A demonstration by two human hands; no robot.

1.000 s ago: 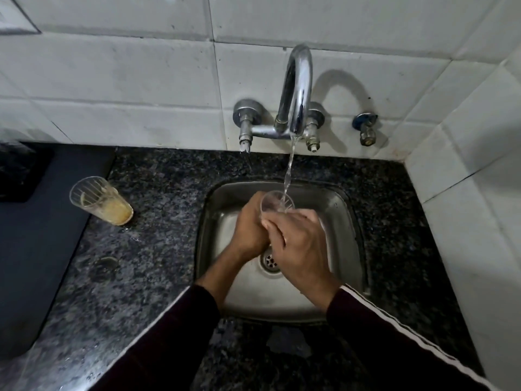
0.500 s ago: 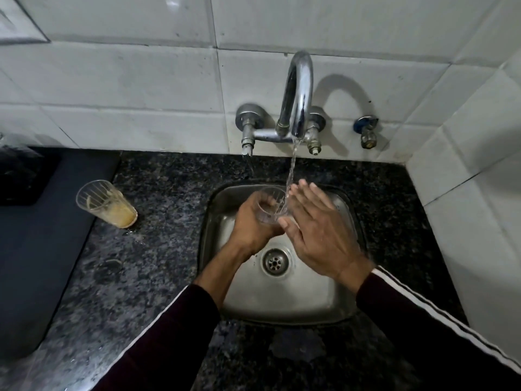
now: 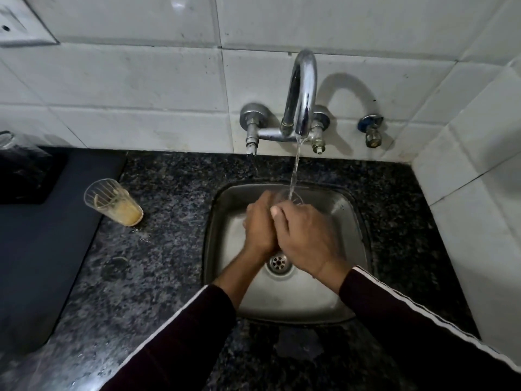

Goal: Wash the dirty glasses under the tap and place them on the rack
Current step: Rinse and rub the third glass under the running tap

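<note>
Clear glass [image 3: 290, 196] held under the running tap, both hands now wrapped round it.

Only the glass's rim shows above the fingers, over the steel sink [image 3: 349, 221], with the water stream [image 3: 294, 170] from the tap [image 3: 302, 91] falling into it. The left hand [image 3: 259, 224] grips it from the left as before; the right hand [image 3: 304, 235], which half a second ago was spread flat beside the glass, has curled round it, thumb up near the rim. A second, dirty glass [image 3: 112, 201] with yellowish residue stands on the dark granite counter [image 3: 169, 249], well left of the sink, unmoved.
</note>
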